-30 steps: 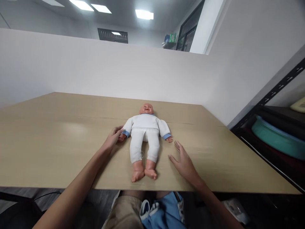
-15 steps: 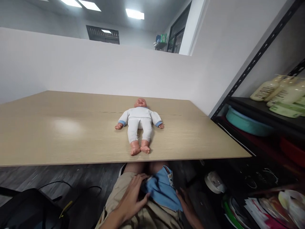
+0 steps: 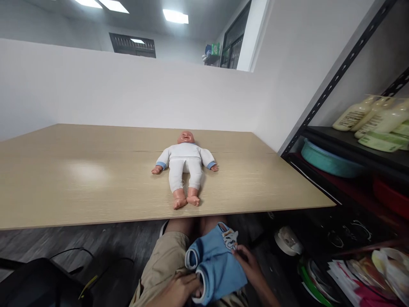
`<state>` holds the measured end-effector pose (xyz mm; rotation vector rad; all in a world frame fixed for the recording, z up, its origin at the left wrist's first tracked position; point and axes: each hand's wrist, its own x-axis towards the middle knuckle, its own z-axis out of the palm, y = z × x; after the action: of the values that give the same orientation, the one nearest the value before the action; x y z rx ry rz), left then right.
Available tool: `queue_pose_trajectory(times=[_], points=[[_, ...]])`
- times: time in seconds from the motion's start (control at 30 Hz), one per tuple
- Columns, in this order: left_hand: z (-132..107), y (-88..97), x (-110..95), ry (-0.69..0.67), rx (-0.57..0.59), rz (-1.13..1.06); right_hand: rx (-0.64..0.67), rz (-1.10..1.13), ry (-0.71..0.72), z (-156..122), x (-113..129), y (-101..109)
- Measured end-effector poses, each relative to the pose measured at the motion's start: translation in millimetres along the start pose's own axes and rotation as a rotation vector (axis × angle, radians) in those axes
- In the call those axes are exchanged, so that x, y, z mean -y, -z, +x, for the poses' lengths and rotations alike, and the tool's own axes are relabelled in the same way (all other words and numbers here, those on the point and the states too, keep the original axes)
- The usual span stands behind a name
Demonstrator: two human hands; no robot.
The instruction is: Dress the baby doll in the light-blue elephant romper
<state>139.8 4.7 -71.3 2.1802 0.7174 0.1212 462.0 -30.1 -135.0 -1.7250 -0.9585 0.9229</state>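
Observation:
A small blue baby garment (image 3: 220, 264) with white-trimmed openings and a cartoon print lies across the lap; whether it is shorts or a top I cannot tell. My left hand (image 3: 185, 288) is at the nearer trimmed opening, its bent fingers partly inside and closed on the edge. On the other side, my right hand (image 3: 249, 262) pinches the cloth just below the print. A baby doll (image 3: 185, 166) in a white suit with blue cuffs lies face up on the table (image 3: 96, 183), arms spread and feet towards me. Neither hand touches it.
On the right, a black shelf (image 3: 338, 138) holds several cream bottles (image 3: 358, 113) and a teal basin (image 3: 332, 160). Below are a green-rimmed stack (image 3: 308, 281) and plastic-wrapped items. A black bag-like object (image 3: 41, 283) sits on the floor at left. A white wall stands behind the table.
The garment has been turned and spread, so its two trimmed openings now show. My left hand has moved from on top of it to the nearer opening; my right hand has moved up its side.

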Motion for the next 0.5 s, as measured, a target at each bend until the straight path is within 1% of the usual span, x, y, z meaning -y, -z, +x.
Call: queue_pose_trajectory(times=[0.07, 0.1, 0.13, 0.17, 0.2, 0.23, 0.3, 0.33, 0.43, 0.5], points=[[-8, 10.8, -2, 0.015, 0.012, 0.119, -0.013, 0.013, 0.088, 3, 15, -8], [-12, 20.9, -7, 0.021, -0.004, 0.151, -0.007, 0.024, 0.136, 3, 26, -11], [-16, 34.0, -14, 0.021, -0.04, 0.163, 0.009, 0.038, 0.188, 3, 39, -15], [-20, 49.6, -24, 0.012, -0.105, 0.146, 0.05, 0.06, 0.23, 1, 56, -18], [-24, 66.8, -35, -0.016, -0.179, 0.089, 0.13, 0.076, 0.274, -2, 75, -21], [-27, 84.9, -48, -0.053, -0.228, 0.013, 0.183, 0.1, 0.332, -6, 97, -23], [-28, 120.8, -72, -0.041, -0.31, -0.114, 0.3, 0.135, 0.448, -15, 144, -25], [-26, 137.8, -82, -0.063, -0.359, -0.153, 0.339, 0.124, 0.505, -19, 169, -25], [-11, 183.5, -102, -0.17, -0.427, -0.242, 0.384, 0.091, 0.694, -27, 239, -23], [2, 211.7, -108, -0.184, -0.405, -0.294, 0.456, 0.099, 0.759, -26, 279, -20]])
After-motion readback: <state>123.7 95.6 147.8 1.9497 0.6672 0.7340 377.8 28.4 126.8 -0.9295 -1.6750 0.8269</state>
